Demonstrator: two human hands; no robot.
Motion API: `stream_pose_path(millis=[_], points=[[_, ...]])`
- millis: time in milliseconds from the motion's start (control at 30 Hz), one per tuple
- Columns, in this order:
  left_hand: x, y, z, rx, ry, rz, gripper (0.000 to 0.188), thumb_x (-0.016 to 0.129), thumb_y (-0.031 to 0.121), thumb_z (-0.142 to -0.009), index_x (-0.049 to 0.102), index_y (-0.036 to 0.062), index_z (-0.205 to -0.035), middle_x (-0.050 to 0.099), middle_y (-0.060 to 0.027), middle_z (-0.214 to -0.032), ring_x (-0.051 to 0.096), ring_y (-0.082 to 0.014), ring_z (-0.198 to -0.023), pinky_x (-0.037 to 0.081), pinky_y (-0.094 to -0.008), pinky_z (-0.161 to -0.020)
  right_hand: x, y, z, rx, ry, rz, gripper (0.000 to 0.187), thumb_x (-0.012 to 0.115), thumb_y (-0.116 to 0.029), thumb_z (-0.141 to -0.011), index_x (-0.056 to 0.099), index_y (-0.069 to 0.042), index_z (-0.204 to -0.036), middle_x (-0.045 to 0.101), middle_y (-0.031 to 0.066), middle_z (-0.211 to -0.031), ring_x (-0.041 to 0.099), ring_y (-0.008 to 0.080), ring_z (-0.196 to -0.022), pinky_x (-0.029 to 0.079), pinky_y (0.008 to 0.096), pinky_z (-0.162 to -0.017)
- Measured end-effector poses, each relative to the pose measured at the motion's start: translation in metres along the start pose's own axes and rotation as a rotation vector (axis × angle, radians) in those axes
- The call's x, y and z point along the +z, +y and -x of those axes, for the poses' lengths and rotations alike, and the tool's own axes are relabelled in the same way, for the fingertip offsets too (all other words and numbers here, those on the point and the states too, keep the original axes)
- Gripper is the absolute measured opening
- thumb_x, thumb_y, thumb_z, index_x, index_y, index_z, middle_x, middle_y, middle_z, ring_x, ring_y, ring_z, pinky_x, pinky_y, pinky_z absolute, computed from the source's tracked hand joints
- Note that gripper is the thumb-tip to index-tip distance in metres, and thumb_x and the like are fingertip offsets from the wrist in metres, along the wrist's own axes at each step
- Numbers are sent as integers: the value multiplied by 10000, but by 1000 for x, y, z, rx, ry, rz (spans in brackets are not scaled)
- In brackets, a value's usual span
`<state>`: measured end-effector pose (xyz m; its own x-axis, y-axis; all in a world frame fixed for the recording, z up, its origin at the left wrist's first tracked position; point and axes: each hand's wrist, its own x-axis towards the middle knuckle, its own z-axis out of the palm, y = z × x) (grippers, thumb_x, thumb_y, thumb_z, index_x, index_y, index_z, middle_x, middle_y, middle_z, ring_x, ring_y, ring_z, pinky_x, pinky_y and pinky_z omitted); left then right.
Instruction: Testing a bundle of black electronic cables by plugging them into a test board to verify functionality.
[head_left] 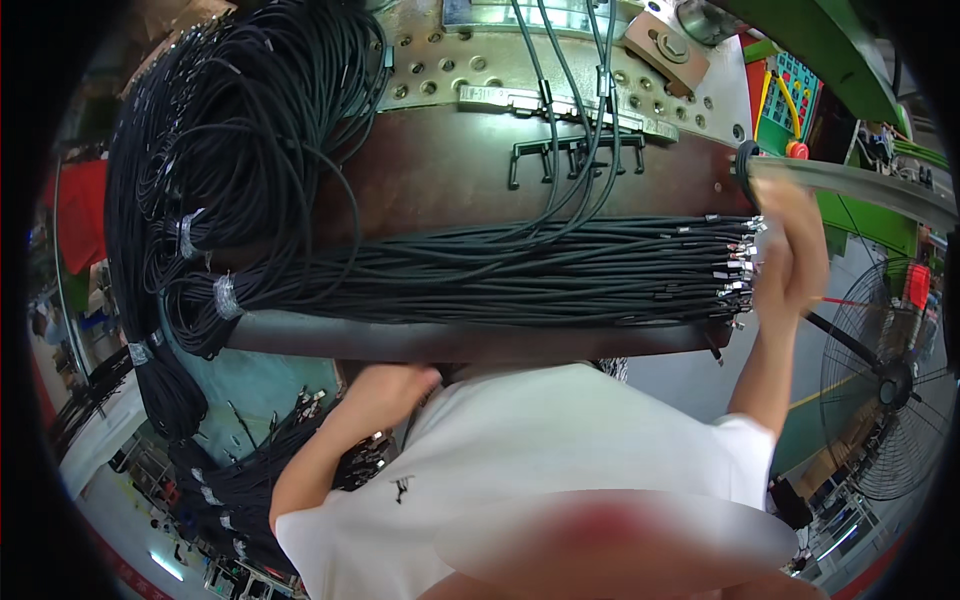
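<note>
A wide row of black cables point(520, 275) lies across the brown board, their bare metal ends point(742, 265) bunched at its right side. My right hand point(792, 240) is just beyond those ends, smeared by motion, so its grip cannot be made out. Below the board's front edge, close to my shirt, is my left hand point(395, 388); its fingers are blurred and partly hidden. Several cables run up from the row through a black molded plastic frame point(578, 158) to a metal mold plate point(560, 107).
A large heap of coiled black cables point(250, 120) fills the left, with silver ties point(227, 297) round some bundles. Drilled metal plate point(430, 70) lies at the back. A control panel point(795, 90) with a red button stands back right, and a black fan point(890, 385) at far right.
</note>
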<state>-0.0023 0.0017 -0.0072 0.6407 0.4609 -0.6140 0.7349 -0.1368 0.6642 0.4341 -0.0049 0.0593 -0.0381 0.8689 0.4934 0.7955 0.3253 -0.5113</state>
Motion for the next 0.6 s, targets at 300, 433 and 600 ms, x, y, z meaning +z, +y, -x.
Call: stream_pose_path(millis=[300, 433, 600], points=[[51, -125, -22, -261, 257, -592, 356, 470, 262, -960, 606, 61, -1221, 609, -160, -1250, 554, -287, -1168, 389, -416, -1029, 43, 13, 313, 627, -322, 351, 368, 647, -96, -857, 582, 25, -1198, 624, 170, -1128, 548, 358, -1120, 409, 468, -1006], [47, -117, -21, -110, 499, -627, 264, 533, 243, -916, 683, 58, -1032, 665, -174, -1068, 607, -344, -1013, 438, -453, -923, 92, 20, 314, 756, 1, -67, 336, 671, -52, -837, 602, 9, -1160, 628, 157, -1133, 575, 337, -1047, 449, 425, -939], [40, -107, -27, -26, 584, -604, 163, 593, 141, -832, 699, 41, -908, 671, -193, -894, 626, -383, -857, 481, -479, -779, 92, 33, 305, 593, 1, 40, 325, 670, -43, -845, 595, 7, -1157, 628, 146, -1116, 580, 315, -1028, 456, 413, -918]])
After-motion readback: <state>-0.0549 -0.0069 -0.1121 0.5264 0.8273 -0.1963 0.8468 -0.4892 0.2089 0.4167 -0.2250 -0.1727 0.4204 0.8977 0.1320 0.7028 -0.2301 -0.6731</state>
